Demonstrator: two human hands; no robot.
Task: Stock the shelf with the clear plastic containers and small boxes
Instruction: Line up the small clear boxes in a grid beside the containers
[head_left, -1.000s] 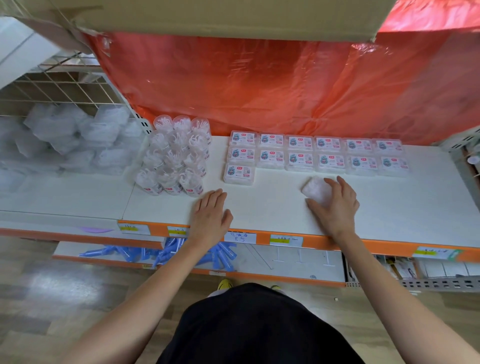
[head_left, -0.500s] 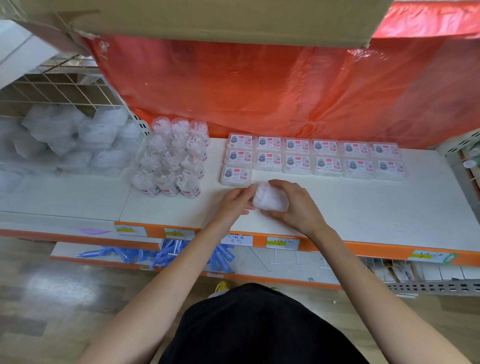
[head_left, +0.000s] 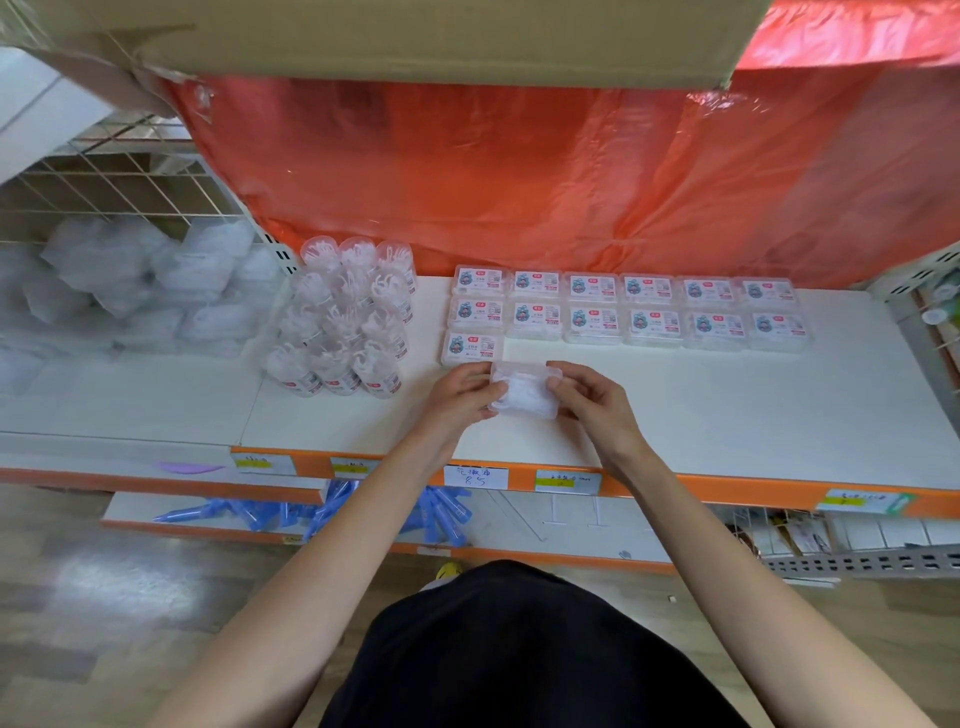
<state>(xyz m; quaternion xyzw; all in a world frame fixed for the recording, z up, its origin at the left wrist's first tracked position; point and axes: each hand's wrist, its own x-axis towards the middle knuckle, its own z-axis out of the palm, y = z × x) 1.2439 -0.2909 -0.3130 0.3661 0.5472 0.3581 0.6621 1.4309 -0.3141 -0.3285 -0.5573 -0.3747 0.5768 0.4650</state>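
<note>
A small clear plastic box (head_left: 524, 389) with white contents is held just above the white shelf (head_left: 727, 415), its plain side up. My left hand (head_left: 462, 397) pinches its left edge and my right hand (head_left: 592, 400) pinches its right edge. Behind it, several labelled small boxes (head_left: 623, 312) lie flat in two rows, and one more (head_left: 471, 348) starts a third row at the left. Several clear round containers (head_left: 348, 322) stand clustered further left.
An orange plastic sheet (head_left: 519, 171) hangs behind the shelf, with a cardboard box (head_left: 415, 36) overhead. Bagged white items (head_left: 145, 291) fill the left bay. Blue tubes (head_left: 332, 509) lie on the lower shelf. Price tags (head_left: 475, 477) line the orange shelf edge.
My right hand picked the clear box up from the right of the shelf and carried it left. My left hand lifted off the shelf front and took its other edge.
</note>
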